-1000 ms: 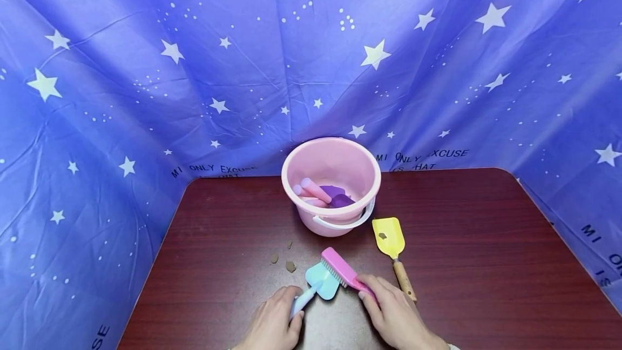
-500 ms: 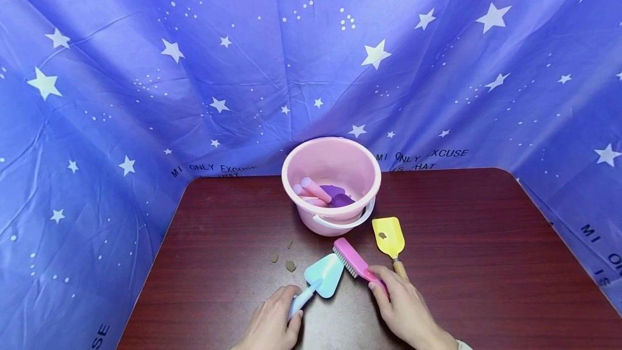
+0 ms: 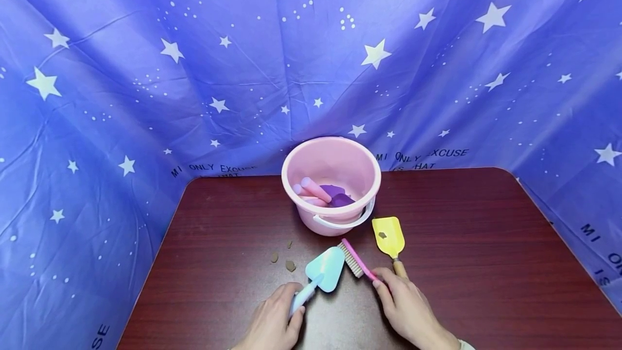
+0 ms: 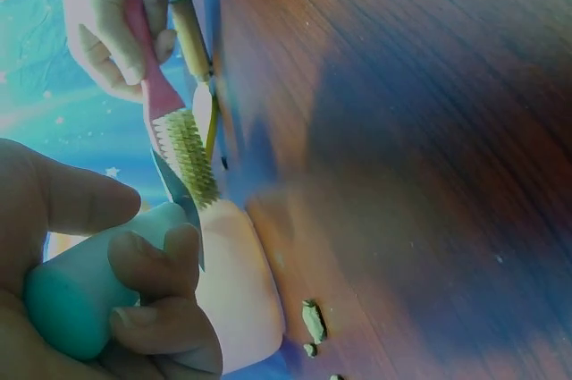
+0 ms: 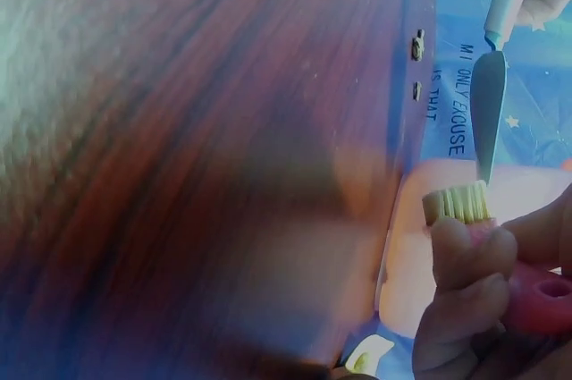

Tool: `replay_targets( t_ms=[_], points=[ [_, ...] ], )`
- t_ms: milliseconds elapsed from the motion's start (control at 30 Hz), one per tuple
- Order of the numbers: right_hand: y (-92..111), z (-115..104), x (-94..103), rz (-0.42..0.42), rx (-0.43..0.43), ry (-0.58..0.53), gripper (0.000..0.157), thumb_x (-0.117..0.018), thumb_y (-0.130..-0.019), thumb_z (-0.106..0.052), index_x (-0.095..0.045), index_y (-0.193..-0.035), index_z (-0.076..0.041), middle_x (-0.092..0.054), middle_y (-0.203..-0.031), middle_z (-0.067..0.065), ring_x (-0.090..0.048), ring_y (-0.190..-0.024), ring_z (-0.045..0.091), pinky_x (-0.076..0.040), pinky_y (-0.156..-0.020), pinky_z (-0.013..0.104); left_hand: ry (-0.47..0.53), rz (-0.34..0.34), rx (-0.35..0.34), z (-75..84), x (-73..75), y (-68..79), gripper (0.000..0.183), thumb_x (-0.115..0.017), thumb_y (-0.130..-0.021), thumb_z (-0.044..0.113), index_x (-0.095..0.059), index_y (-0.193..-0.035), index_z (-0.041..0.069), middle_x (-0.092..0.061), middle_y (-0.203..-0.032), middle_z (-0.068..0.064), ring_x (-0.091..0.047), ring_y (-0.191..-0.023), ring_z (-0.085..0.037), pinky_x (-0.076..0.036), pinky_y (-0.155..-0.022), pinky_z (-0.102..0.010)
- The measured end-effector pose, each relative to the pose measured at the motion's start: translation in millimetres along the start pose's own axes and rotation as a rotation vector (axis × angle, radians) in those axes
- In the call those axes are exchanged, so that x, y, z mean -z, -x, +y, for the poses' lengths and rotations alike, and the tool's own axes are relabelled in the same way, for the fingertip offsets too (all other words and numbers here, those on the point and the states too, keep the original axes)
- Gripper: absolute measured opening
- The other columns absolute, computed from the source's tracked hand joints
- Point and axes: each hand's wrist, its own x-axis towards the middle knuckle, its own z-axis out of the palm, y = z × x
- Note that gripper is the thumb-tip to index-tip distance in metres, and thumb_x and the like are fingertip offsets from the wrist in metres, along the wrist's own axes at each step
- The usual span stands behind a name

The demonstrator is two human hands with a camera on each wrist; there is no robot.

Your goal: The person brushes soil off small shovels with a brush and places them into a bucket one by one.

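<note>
My left hand (image 3: 275,315) grips the handle of a light blue toy trowel (image 3: 328,268). The trowel's blade is held above the table, pointing away from me. In my right hand (image 3: 410,307) is a pink-handled brush (image 3: 359,261) with pale bristles. Its bristles face left, close against the blade's right edge in the head view. From the left wrist, the bristles (image 4: 188,152) appear beside the blade; whether they touch cannot be told. Just beyond stands a pink bucket (image 3: 301,220) holding pink-handled tools and purple pieces (image 3: 342,200).
A yellow shovel (image 3: 394,247) with a wooden handle lies right of the brush, a small brown bit (image 3: 382,235) on its blade. Several brown bits (image 3: 290,266) lie on the dark red table (image 3: 209,263) left of the trowel. A starry blue cloth (image 3: 243,69) hangs behind.
The brush has moved right off the trowel's blade and rolled so its bristles face left. The blade has risen and tilted slightly. Bucket and shovel have stayed put.
</note>
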Motion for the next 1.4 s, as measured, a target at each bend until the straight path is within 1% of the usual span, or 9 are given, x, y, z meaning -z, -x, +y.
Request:
replay_targets(
  t_ms=[67, 167, 233, 300, 400, 667, 1100, 1333, 1400],
  points=[
    [1.1, -1.2, 0.2, -0.011, 0.008, 0.003, 0.020, -0.069, -0.085, -0.009, -0.068, -0.101, -0.021, -0.060, -0.099, -0.003, -0.062, -0.091, 0.019, -0.049, -0.064, 0.041, -0.002, 0.009, -0.004, 0.5, -0.7, -0.2, 0.030, -0.069, -0.077, 0.010, -0.058, -0.105, 0.010, -0.058, -0.090, 0.006, -0.050, -0.069, -0.005, -0.040, -0.054, -0.025],
    [4.4, -3.2, -1.1, -0.008, 0.040, -0.013, 0.021, -0.070, -0.084, -0.008, -0.068, -0.099, -0.023, -0.065, -0.094, -0.008, -0.057, -0.109, 0.031, -0.049, -0.075, 0.048, -0.007, 0.018, -0.004, 1.7, -1.4, -1.0, 0.033, -0.069, -0.078, 0.010, -0.058, -0.108, 0.010, -0.058, -0.091, 0.006, -0.051, -0.070, -0.005, -0.041, -0.055, -0.025],
    [5.5, -5.1, -2.9, -0.009, 0.068, -0.039, 0.020, -0.069, -0.084, -0.007, -0.068, -0.097, -0.023, -0.063, -0.082, -0.016, -0.060, -0.105, 0.023, -0.047, -0.084, 0.045, -0.015, 0.026, 0.001, 2.6, -1.9, -1.9, 0.035, -0.069, -0.078, 0.011, -0.057, -0.110, 0.010, -0.058, -0.092, 0.006, -0.052, -0.070, -0.006, -0.042, -0.055, -0.025],
    [6.9, -6.8, -4.6, -0.039, 0.081, -0.093, 0.018, -0.067, -0.086, -0.007, -0.068, -0.096, -0.023, -0.056, -0.070, -0.022, -0.062, -0.090, 0.011, -0.048, -0.082, 0.036, -0.017, 0.037, 0.003, 3.4, -2.6, -2.6, 0.037, -0.069, -0.077, 0.010, -0.057, -0.112, 0.010, -0.059, -0.092, 0.005, -0.052, -0.070, -0.006, -0.042, -0.055, -0.026],
    [7.8, -8.1, -7.2, -0.116, 0.097, -0.189, 0.016, -0.062, -0.091, -0.009, -0.066, -0.098, -0.022, -0.047, -0.064, -0.024, -0.047, -0.061, -0.007, -0.043, -0.065, 0.021, -0.016, 0.043, 0.012, 4.2, -4.0, -3.4, 0.038, -0.069, -0.077, 0.010, -0.057, -0.113, 0.010, -0.058, -0.091, 0.006, -0.050, -0.069, -0.006, -0.041, -0.054, -0.025],
    [8.6, -11.0, -11.4, -0.237, 0.177, -0.312, 0.013, -0.056, -0.096, -0.011, -0.064, -0.100, -0.021, -0.052, -0.066, -0.019, -0.046, -0.059, -0.008, -0.039, -0.056, 0.018, -0.002, 0.022, 0.014, 5.6, -5.2, -4.4, 0.038, -0.068, -0.079, 0.011, -0.058, -0.116, 0.009, -0.058, -0.091, 0.005, -0.050, -0.070, -0.005, -0.041, -0.055, -0.024],
    [5.0, -7.4, -7.4, -0.143, 0.141, -0.283, 0.015, -0.058, -0.093, -0.007, -0.066, -0.098, -0.020, -0.045, -0.064, -0.022, -0.043, -0.056, -0.008, -0.036, -0.053, 0.016, -0.004, 0.015, 0.004, 5.2, -5.7, -2.7, 0.038, -0.069, -0.076, 0.011, -0.059, -0.113, 0.013, -0.052, -0.082, 0.009, -0.043, -0.064, -0.002, -0.036, -0.051, -0.020],
    [-1.3, -2.3, -5.0, -0.003, 0.087, -0.177, 0.020, -0.065, -0.088, -0.003, -0.067, -0.094, -0.022, -0.043, -0.060, -0.027, -0.045, -0.068, -0.003, -0.040, -0.073, 0.023, -0.011, 0.035, -0.010, 4.2, -6.3, -1.8, 0.039, -0.069, -0.074, 0.011, -0.060, -0.111, 0.014, -0.053, -0.083, 0.009, -0.045, -0.063, -0.004, -0.036, -0.050, -0.021],
    [-2.6, -0.9, -3.5, 0.005, 0.063, -0.195, 0.021, -0.064, -0.088, -0.002, -0.068, -0.095, -0.022, -0.044, -0.061, -0.026, -0.045, -0.066, -0.002, -0.041, -0.063, 0.021, -0.015, 0.039, -0.008, 4.1, -6.5, -1.6, 0.039, -0.069, -0.074, 0.011, -0.060, -0.111, 0.014, -0.053, -0.082, 0.009, -0.045, -0.063, -0.003, -0.036, -0.050, -0.021]
  ],
)
